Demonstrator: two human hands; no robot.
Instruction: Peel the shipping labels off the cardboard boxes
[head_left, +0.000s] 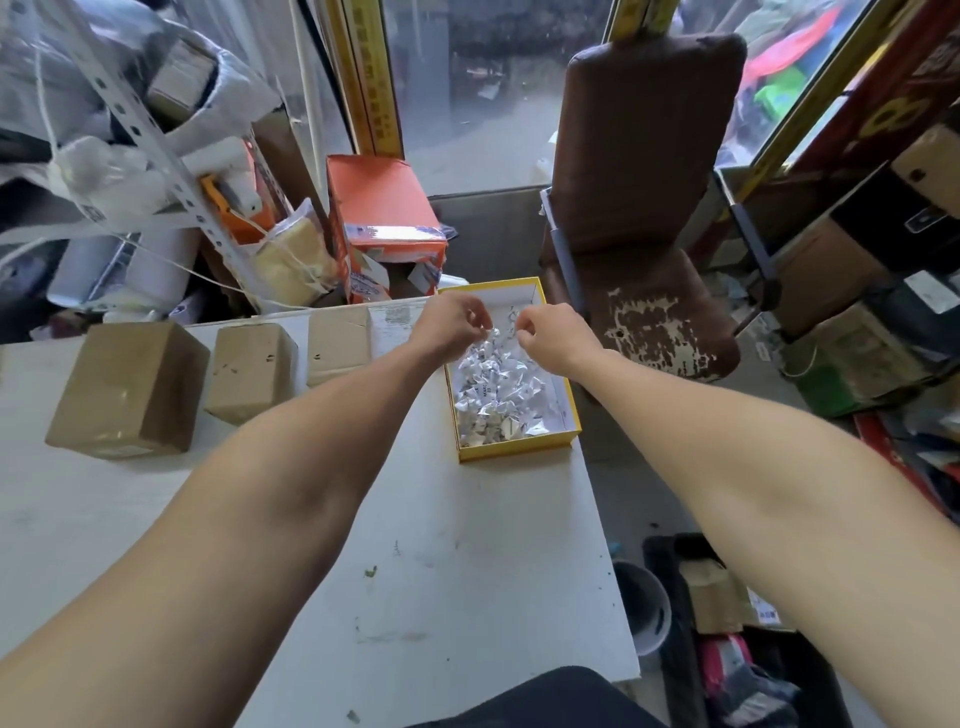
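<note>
Three brown cardboard boxes stand in a row on the white table: a large one (127, 389) at the left, a middle one (249, 370), and a third (337, 344) with a white label (397, 318) beside it. Both my arms reach out over a yellow-rimmed tray (519, 448) holding several crumpled white label scraps (493, 395). My left hand (454, 325) and my right hand (545, 335) hover close together above the tray's far half, fingers pinched. Each seems to pinch a small bit of white paper (501, 332), though it is too small to be sure.
A worn brown chair (644, 208) stands just right of the table. An orange carton (384, 218) sits behind the table (156, 519). Cluttered shelving with bags and rolls fills the left; stacked boxes and a bin on the floor fill the right.
</note>
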